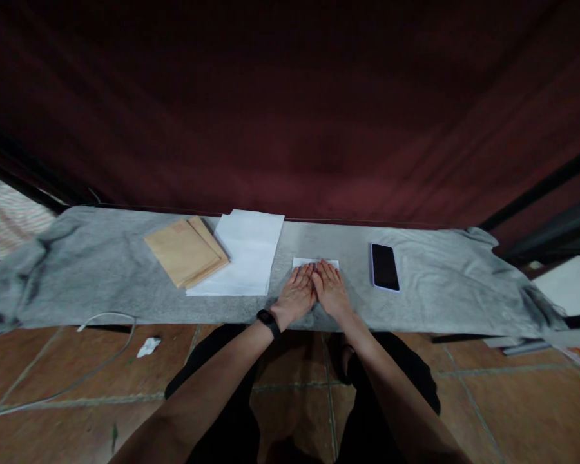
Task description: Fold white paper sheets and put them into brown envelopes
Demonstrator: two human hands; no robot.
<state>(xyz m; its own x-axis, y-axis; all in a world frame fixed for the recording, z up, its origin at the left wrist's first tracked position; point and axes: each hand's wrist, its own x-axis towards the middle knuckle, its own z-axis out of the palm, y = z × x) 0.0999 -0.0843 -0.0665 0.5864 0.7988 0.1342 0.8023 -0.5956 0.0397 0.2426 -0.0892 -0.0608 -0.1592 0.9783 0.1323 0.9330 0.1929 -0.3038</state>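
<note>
Both of my hands lie flat, side by side, on a small piece of white paper point(316, 261), which looks folded. My left hand point(296, 293) presses on its left part with the fingers stretched out. Beside it my right hand point(330, 287) covers the right part, fingers also straight, the two hands touching near the index fingers. Only the paper's far edge and corners show; the rest is hidden under my hands. To the left lies a stack of white paper sheets point(251, 248), partly covered by several brown envelopes point(186, 253).
A phone point(385, 267) with a dark screen lies right of my hands. The narrow bench has a grey cloth point(444, 277) over it, and a dark red curtain point(290, 129) hangs behind. A white cable point(109, 364) and a crumpled tissue point(148, 347) are on the tiled floor.
</note>
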